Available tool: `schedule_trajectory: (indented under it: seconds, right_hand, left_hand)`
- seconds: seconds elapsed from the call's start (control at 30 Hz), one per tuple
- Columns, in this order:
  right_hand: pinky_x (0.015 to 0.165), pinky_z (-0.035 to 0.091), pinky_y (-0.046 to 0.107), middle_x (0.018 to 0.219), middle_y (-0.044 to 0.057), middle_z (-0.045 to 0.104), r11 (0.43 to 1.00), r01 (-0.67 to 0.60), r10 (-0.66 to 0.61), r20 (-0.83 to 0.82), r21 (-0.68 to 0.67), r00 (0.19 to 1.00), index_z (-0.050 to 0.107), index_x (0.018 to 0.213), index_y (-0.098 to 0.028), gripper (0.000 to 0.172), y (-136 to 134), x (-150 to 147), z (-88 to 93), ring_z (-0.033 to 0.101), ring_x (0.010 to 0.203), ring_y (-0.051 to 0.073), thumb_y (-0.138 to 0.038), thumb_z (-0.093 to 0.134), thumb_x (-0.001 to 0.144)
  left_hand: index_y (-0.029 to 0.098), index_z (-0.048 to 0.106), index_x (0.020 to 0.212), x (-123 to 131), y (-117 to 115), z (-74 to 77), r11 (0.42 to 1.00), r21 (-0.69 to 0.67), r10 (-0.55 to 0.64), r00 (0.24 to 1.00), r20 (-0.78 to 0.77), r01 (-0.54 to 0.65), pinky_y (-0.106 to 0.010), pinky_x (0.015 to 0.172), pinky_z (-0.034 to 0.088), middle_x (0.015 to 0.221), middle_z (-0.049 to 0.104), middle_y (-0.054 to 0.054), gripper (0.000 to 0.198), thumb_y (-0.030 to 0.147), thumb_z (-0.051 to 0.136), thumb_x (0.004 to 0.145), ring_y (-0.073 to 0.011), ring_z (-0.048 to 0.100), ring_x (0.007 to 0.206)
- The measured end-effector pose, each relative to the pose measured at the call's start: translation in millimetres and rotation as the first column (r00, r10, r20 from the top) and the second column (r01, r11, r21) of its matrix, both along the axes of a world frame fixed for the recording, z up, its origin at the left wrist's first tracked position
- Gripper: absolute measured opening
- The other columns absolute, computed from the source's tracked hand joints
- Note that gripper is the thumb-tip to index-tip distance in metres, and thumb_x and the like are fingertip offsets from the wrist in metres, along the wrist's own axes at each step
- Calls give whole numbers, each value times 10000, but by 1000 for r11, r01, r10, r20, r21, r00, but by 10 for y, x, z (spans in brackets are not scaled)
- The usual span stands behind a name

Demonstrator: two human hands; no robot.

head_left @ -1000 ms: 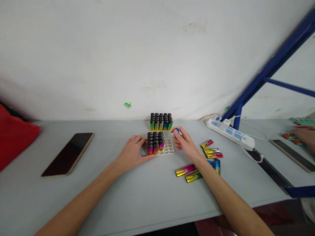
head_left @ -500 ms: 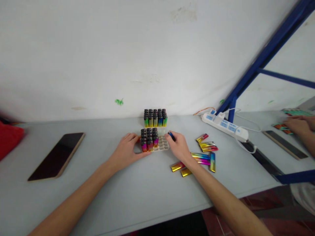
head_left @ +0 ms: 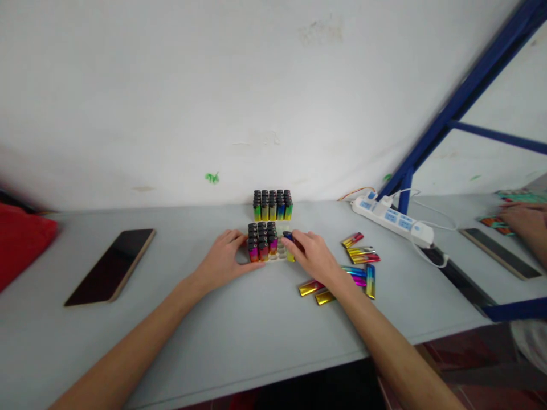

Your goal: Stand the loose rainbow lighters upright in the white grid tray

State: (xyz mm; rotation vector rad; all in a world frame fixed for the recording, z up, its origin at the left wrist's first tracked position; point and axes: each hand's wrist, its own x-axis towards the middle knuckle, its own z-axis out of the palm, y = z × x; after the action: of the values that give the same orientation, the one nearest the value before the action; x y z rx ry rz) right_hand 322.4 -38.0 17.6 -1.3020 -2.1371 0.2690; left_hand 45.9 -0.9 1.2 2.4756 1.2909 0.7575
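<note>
A white tray with round holes (head_left: 277, 258) sits on the table in front of me, its left part filled with upright lighters (head_left: 262, 245) with black tops and pink-to-orange bodies. My left hand (head_left: 224, 256) grips the tray's left side, thumb along the front and fingers behind. Between the thumb and fingers of my right hand (head_left: 316, 256) is a blue-and-yellow lighter (head_left: 291, 256), upright at the tray's right side. Whether its lower end is down in a hole, I cannot tell. Loose shiny lighters (head_left: 371, 282) lie to the right, some partly covered by my right forearm.
Behind the tray stands a block of upright lighters (head_left: 272, 208) near the wall. A dark phone-like slab (head_left: 111, 267) lies left, beside a red item (head_left: 25, 242). At right are a power strip (head_left: 393, 219), a blue metal frame (head_left: 405, 191) and another person's hand (head_left: 525, 219).
My right hand has brought the blue-and-yellow lighter upright and down at the tray's right side. My left hand keeps its hold on the tray. The whole view has shifted slightly.
</note>
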Motion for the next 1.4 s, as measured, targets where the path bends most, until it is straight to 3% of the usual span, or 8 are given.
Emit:
schedule_trajectory:
  seconds: [0.13, 0.27, 0.4, 0.53, 0.6, 0.8, 1.13, 1.4]
  right_hand:
    - [715, 457, 281, 814, 27, 719, 989, -120, 114, -73, -87, 991, 588, 913, -227, 404, -20, 7, 3, 670, 730, 187, -493, 448, 1182]
    - [717, 482, 293, 885, 55, 752, 981, -169, 176, 68, -95, 982, 632, 1010, -209, 357, -45, -21, 40, 701, 769, 206, -476, 470, 1180]
    - [828, 525, 336, 1039, 128, 786, 992, -118, 128, 314, -51, 941, 678, 1133, -171, 354, -84, -121, 114, 753, 909, 245, -448, 462, 1183]
    - [884, 537, 369, 1074, 152, 779, 998, 29, 4, 488, -59, 873, 722, 1156, -147, 447, -110, -236, 194, 771, 947, 256, -454, 399, 1193]
    - [887, 547, 369, 1051, 142, 767, 997, 25, 14, 499, -72, 867, 737, 1127, -143, 457, -107, -252, 207, 766, 960, 255, -452, 406, 1190]
    - [906, 582, 382, 1130, 132, 739, 985, -169, 167, 396, -32, 903, 729, 1168, -131, 370, -77, -134, 178, 747, 989, 252, -427, 506, 1164]
    - [870, 569, 357, 1044, 125, 746, 953, -291, 290, 528, -84, 798, 757, 1126, -130, 349, 94, -90, 335, 764, 974, 243, -395, 532, 1155]
    - [802, 562, 327, 1026, 138, 765, 948, -296, 304, 618, -120, 725, 753, 1112, -99, 444, 143, -122, 423, 781, 922, 233, -437, 470, 1169]
  left_hand:
    - [197, 757, 1042, 4, -17, 7, 1000, 13, -5, 1000, -7, 5, -522, 968, 596, 1013, 730, -98, 573, 723, 820, 825, -341, 689, 1021]
    - [193, 750, 1073, 6, -29, 3, 1000, 26, -8, 1000, -17, 8, -522, 983, 588, 1034, 726, -95, 568, 710, 814, 847, -340, 686, 1032]
    - [220, 745, 1040, -1, -22, -21, 1000, 20, -4, 1000, -18, 4, -485, 945, 589, 990, 708, -71, 551, 716, 838, 818, -320, 687, 988]
    - [236, 730, 1044, -7, -15, -37, 999, 31, -13, 1000, 0, 13, -495, 972, 586, 1001, 708, -72, 536, 719, 825, 831, -325, 685, 1017]
    - [238, 725, 1042, -8, -13, -36, 1000, 29, -12, 1000, 2, 12, -508, 986, 585, 1019, 712, -77, 535, 723, 816, 834, -331, 683, 1033]
    - [236, 722, 1049, -15, 4, -26, 1000, -5, -3, 1000, -5, 3, -533, 1017, 575, 1053, 722, -88, 565, 755, 785, 837, -350, 687, 1065]
    - [226, 732, 1019, -24, 24, -15, 1000, -10, -8, 1000, -3, 8, -542, 1023, 576, 1063, 740, -112, 588, 775, 784, 815, -367, 697, 1077]
    - [235, 736, 1011, -23, 49, -33, 1000, 1, 10, 1000, -5, -10, -541, 977, 578, 1035, 742, -110, 567, 754, 800, 791, -367, 696, 1039]
